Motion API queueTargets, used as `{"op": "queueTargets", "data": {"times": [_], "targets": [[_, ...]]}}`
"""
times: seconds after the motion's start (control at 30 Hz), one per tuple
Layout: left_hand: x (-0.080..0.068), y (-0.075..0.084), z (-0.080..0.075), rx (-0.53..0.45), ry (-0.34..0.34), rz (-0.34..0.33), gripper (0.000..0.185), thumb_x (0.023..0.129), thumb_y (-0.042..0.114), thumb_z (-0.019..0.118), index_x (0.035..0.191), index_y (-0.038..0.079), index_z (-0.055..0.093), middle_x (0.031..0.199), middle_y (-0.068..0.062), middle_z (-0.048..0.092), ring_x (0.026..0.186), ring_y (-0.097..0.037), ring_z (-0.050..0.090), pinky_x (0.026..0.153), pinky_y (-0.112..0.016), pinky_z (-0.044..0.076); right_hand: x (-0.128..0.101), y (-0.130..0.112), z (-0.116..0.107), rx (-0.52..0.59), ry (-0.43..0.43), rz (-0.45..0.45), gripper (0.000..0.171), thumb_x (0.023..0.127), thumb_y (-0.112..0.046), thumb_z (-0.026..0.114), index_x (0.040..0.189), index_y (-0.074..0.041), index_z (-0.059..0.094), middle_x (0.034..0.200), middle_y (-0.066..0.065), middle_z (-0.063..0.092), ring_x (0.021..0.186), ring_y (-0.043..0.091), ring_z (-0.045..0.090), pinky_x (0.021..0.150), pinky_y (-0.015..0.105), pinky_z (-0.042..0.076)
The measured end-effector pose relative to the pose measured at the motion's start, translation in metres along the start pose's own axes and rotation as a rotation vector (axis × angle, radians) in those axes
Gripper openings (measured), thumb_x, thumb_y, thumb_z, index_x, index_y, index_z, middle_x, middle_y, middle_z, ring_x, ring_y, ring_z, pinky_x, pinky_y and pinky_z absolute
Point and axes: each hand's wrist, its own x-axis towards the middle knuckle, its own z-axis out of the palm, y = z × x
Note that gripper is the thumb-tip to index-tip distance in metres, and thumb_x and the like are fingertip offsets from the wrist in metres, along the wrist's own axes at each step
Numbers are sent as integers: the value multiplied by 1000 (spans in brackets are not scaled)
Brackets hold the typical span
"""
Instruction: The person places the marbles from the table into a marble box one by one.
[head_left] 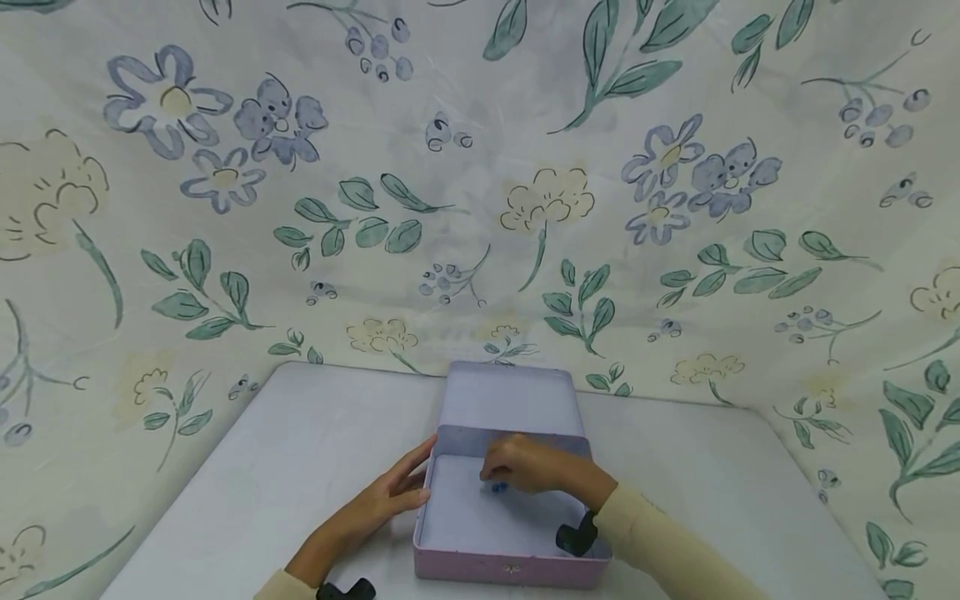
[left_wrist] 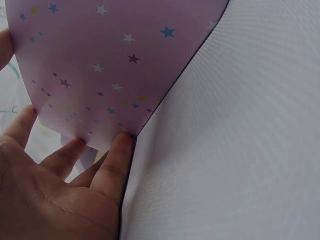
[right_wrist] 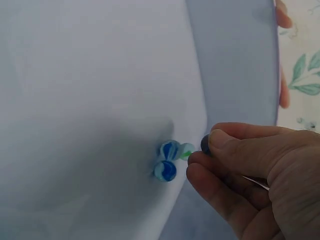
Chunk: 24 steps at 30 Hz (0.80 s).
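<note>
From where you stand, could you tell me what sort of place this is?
Probably a makeshift recording corner: a flowered cloth backdrop hangs behind a plain white table bearing an open lilac tin with marbles.

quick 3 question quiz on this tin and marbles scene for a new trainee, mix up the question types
1. True or false: the lid of the pink tin is closed.
2. Which hand reaches inside the tin toward the marbles? A) left B) right C) both
3. Fill in: the left hand rests against the tin's outer ____ wall.

Key
1. False: the lid stands open at the back.
2. B: the right hand is over the blue and white marbles, with a dark marble at its fingertips.
3. Left: its fingers touch the star-printed side.
</note>
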Motion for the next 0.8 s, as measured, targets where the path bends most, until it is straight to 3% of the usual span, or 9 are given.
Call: {"op": "queueTargets", "data": {"times": [0.5, 0.8], "targets": [[0, -1, -2, 5, -10, 12, 71, 104, 22, 49, 162, 29, 9, 169, -16, -2, 147, -59, 13, 113, -71, 25, -3, 7, 6, 28, 50, 30, 15, 90, -3, 71, 101, -9, 79, 97, -1, 76, 87, -2, 67, 77, 9, 53], [-1, -2, -1, 6, -20, 31, 71, 104, 21, 49, 162, 28, 9, 169, -17, -1, 147, -59, 14, 113, -72, 25, -4, 7, 11, 11, 8, 38, 14, 90, -4, 72, 99, -10, 80, 93, -2, 76, 84, -3, 65, 76, 8, 52]]}}
